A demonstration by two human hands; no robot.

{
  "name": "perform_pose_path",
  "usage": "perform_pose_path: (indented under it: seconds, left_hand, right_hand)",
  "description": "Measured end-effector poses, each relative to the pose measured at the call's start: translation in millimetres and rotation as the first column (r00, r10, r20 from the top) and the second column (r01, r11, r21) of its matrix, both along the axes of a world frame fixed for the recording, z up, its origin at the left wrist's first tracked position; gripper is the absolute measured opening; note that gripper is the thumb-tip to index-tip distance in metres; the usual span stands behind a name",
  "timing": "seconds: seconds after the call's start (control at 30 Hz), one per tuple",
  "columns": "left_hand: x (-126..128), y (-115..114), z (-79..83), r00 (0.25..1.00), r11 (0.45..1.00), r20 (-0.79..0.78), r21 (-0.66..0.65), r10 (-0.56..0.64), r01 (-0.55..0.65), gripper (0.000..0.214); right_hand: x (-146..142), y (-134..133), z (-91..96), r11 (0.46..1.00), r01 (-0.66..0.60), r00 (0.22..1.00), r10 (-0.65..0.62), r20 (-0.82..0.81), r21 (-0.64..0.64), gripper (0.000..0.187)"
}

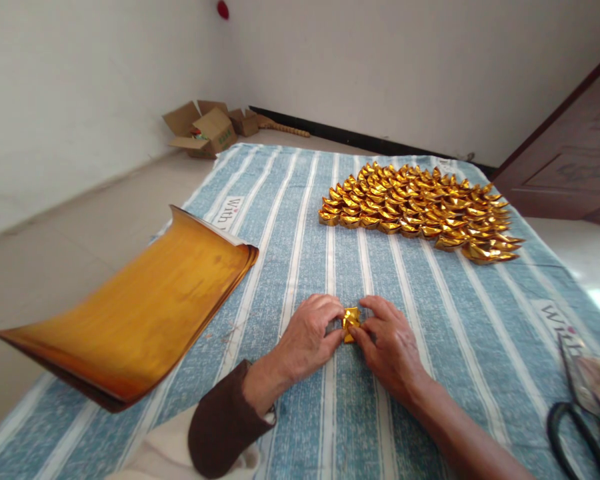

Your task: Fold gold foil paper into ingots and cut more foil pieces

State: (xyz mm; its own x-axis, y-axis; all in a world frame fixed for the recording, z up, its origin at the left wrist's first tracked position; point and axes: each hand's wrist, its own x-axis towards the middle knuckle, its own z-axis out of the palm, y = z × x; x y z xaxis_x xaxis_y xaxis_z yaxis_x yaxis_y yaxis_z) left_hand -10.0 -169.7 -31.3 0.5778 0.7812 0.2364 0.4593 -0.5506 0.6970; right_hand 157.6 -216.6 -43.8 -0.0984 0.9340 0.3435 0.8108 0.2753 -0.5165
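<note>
A small folded piece of gold foil paper (351, 319) lies on the striped cloth between my two hands. My left hand (313, 332) grips its left edge, the thumb and fingers curled in toward it. From the other side, my right hand (387, 337) presses on the foil with its thumb, and its index finger reaches past the top right corner. Farther back on the right sits a large group of folded gold foil ingots (410, 203), set close together in rows. On the left, a stack of large gold foil sheets (145, 300) rests with its corners curling up.
Black-handled scissors (575, 420) lie at the lower right edge. Under everything is a blue and white striped cloth (300, 200). Beyond the far left corner, open cardboard boxes (210, 133) stand on the floor by the wall. A brown door (575, 153) is at the right.
</note>
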Motion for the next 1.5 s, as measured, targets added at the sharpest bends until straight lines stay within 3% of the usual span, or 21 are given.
perform_pose_path:
  seconds: [0.93, 1.5]
  left_hand:
    - [4.0, -2.5, -1.3, 0.998, 0.999, -0.049, 0.027, 0.025, -0.023, 0.003]
    - [3.5, -4.5, -3.2, 0.999, 0.998, -0.034, 0.045, 0.040, -0.039, 0.005]
  right_hand:
    - [-5.6, 1.3, 0.7, 0.999, 0.037, 0.995, -0.037, 0.092, -0.001, 0.023]
    - [-7.7, 1.9, 2.2, 0.999, 0.053, 0.991, -0.054, 0.125, 0.013, 0.026]
